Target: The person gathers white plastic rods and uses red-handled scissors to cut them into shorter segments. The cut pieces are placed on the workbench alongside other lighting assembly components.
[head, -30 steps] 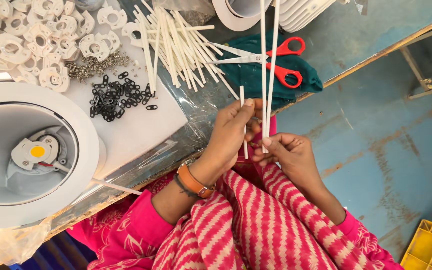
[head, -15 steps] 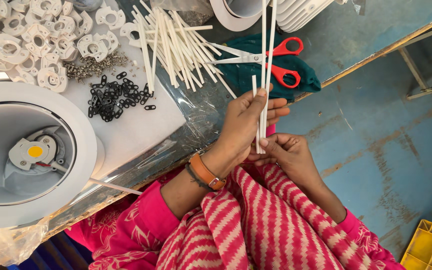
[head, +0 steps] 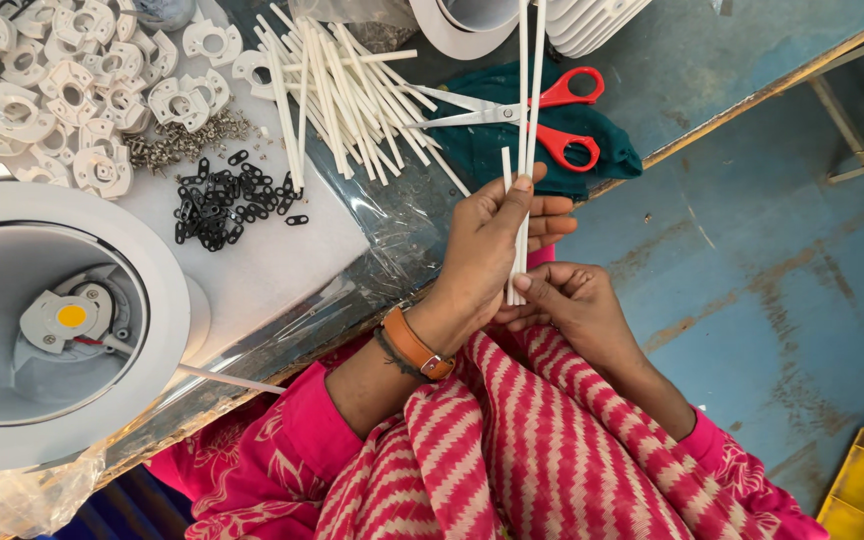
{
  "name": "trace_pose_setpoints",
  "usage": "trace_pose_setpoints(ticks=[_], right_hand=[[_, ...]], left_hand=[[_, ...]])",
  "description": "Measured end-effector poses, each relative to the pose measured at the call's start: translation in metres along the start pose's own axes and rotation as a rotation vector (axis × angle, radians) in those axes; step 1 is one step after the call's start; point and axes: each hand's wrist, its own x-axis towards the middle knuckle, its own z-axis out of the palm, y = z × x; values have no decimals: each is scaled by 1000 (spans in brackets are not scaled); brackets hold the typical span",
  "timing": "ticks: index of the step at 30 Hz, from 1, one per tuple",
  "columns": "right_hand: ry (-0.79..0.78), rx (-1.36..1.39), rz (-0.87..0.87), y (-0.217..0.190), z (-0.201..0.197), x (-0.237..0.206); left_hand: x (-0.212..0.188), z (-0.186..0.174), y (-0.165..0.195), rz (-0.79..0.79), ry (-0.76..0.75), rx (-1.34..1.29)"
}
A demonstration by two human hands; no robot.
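White thin tubes [head: 524, 120], light and slightly bendy by the look, stand upright over the table [head: 282, 260] edge; left hand [head: 482, 250] and right hand [head: 567, 305] fingers pinch their lower ends.

Thin white tubes [head: 524, 120] are gripped upright by the left hand [head: 487, 250] and pinched at their lower ends by the right hand [head: 572, 305]. At eleven o'clock from the hands, red-handled scissors [head: 552, 112] are seen on a green cloth [head: 492, 150]; a white lamp housing [head: 62, 320] is seen at nine o'clock.
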Motion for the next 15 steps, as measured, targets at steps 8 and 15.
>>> trace_pose_setpoints(ticks=[8, 15], right_hand=[[-38, 17, -11, 4, 0, 0], [-37, -27, 5, 2, 3, -3]], left_hand=[[1, -2, -10, 29, 2, -50], [-6, -6, -10, 0, -18, -87]])
